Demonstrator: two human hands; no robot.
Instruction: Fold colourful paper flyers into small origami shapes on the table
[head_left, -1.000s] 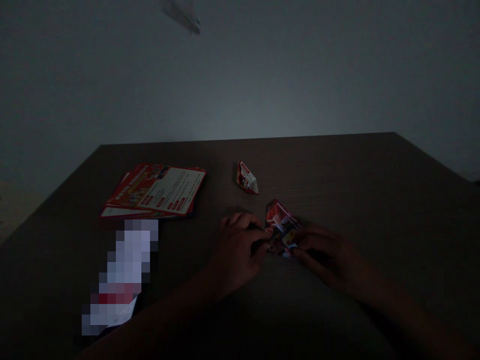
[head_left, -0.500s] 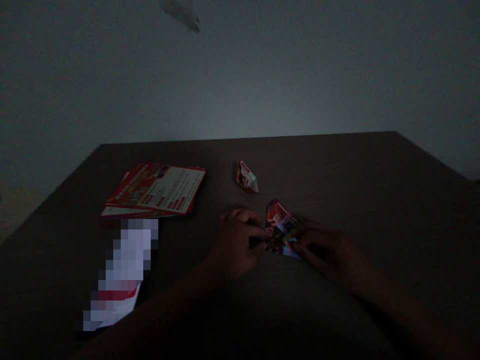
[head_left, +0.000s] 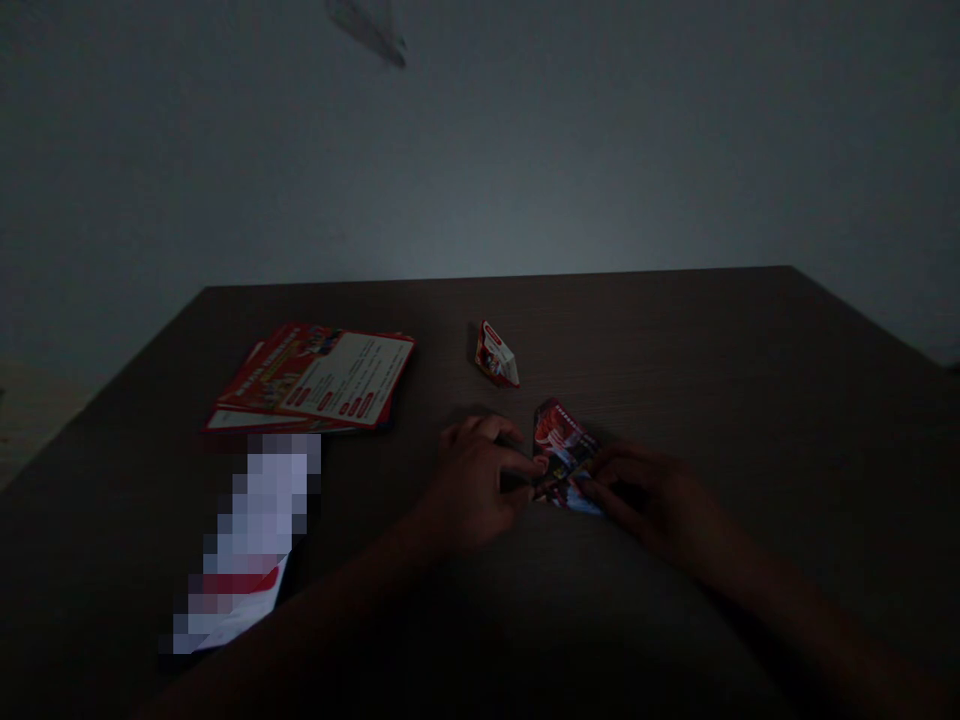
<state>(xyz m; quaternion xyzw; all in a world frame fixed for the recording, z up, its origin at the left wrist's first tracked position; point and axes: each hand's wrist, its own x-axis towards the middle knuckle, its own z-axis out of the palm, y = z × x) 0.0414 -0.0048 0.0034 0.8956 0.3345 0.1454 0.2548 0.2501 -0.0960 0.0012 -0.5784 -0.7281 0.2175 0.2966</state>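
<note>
A small folded piece of printed paper (head_left: 561,445), dark with red and blue picture areas, lies on the table between my hands. My left hand (head_left: 484,480) pinches its left edge with thumb and forefinger, the other fingers curled near the tabletop. On the opposite side, my right hand (head_left: 649,495) has its fingertips closed on the lower right edge of the paper. Just beyond them rests another folded paper piece (head_left: 496,355), white and red, with a raised, angular shape. Dim light hides the finer folds and parts of my fingers.
A stack of red and white printed leaflets (head_left: 330,380) lies at the left of the brown table (head_left: 660,330). Nearer, a bright, pixelated phone-like screen (head_left: 255,540) lies beside my left forearm. A plain wall (head_left: 570,150) stands behind the table.
The view has shifted very slightly. My right fingertips have moved a little over the lower part of the paper; both hands otherwise keep their places.
</note>
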